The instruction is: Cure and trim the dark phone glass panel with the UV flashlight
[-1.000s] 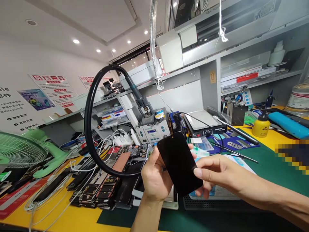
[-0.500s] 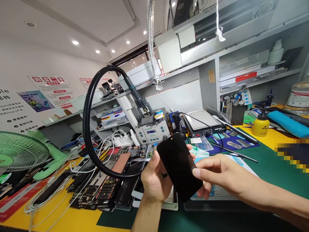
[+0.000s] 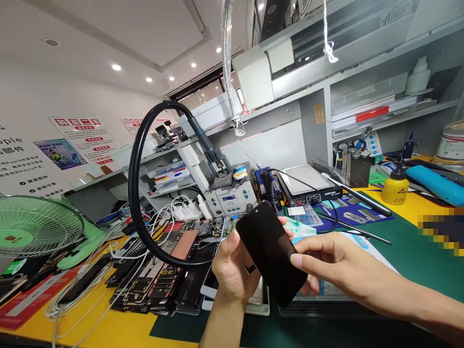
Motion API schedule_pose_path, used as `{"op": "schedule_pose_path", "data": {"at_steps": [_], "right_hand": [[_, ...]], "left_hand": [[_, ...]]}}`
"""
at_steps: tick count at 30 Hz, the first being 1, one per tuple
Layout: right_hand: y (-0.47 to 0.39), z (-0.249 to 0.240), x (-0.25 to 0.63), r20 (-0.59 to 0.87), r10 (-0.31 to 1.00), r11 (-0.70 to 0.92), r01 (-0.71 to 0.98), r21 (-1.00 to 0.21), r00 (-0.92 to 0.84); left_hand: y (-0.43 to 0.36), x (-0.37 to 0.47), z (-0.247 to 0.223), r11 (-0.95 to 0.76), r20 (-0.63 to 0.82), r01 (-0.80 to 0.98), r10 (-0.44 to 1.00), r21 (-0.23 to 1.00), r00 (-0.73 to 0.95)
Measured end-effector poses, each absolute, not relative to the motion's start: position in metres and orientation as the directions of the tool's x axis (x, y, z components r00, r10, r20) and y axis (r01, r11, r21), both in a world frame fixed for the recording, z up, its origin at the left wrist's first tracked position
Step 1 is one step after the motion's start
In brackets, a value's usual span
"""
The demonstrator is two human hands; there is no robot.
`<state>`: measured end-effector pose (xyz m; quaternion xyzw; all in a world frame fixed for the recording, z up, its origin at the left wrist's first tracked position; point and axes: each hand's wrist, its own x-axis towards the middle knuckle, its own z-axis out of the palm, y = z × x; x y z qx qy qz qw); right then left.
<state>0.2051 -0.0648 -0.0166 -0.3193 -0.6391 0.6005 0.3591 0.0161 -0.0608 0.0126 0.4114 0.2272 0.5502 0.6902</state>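
Observation:
A black phone screen (image 3: 273, 253) is held tilted above the bench, its dark glass side facing me. My left hand (image 3: 234, 270) grips it from behind, with the thumb at its left edge and fingertips showing past its right edge. A short dark flex cable (image 3: 250, 269) pokes out at the screen's left side, near my left palm. My right hand (image 3: 326, 258) pinches the screen's right edge, thumb on the front; some of its fingers are hidden behind. The back of the screen is out of sight.
Stacked phone parts (image 3: 159, 280) and a coiled white cable (image 3: 68, 295) lie on the left. A black hose (image 3: 134, 193) loops beside a rework station (image 3: 232, 195). Behind the hands sits a heating plate (image 3: 306, 181). A yellow bottle (image 3: 396, 186) stands right, a green fan (image 3: 39, 227) far left.
The view has shifted slightly, so the surroundings sit a little further right. Both hands keep their hold on the screen, which has barely moved.

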Motion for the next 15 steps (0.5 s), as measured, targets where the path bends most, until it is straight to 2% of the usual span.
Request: {"op": "schedule_pose_path", "data": {"at_steps": [5, 8, 15], "right_hand": [[-0.0661, -0.0216, 0.2005, 0.064, 0.896, 0.059, -0.025, -0.998, -0.440], [-0.0675, -0.0230, 0.1982, 0.088, 0.891, 0.093, -0.012, -0.996, -0.445], [-0.0685, -0.0236, 0.1989, 0.101, 0.873, 0.104, -0.020, -0.994, -0.477]], "left_hand": [[-0.0589, 0.0145, 0.0075, -0.026, 0.212, -0.613, 0.949, 0.789, 0.232], [-0.0587, 0.0146, 0.0055, -0.071, 0.257, -0.640, 0.945, 0.765, 0.203], [-0.0599, 0.0166, 0.0079, -0.035, 0.210, -0.643, 0.957, 0.765, 0.198]]}}
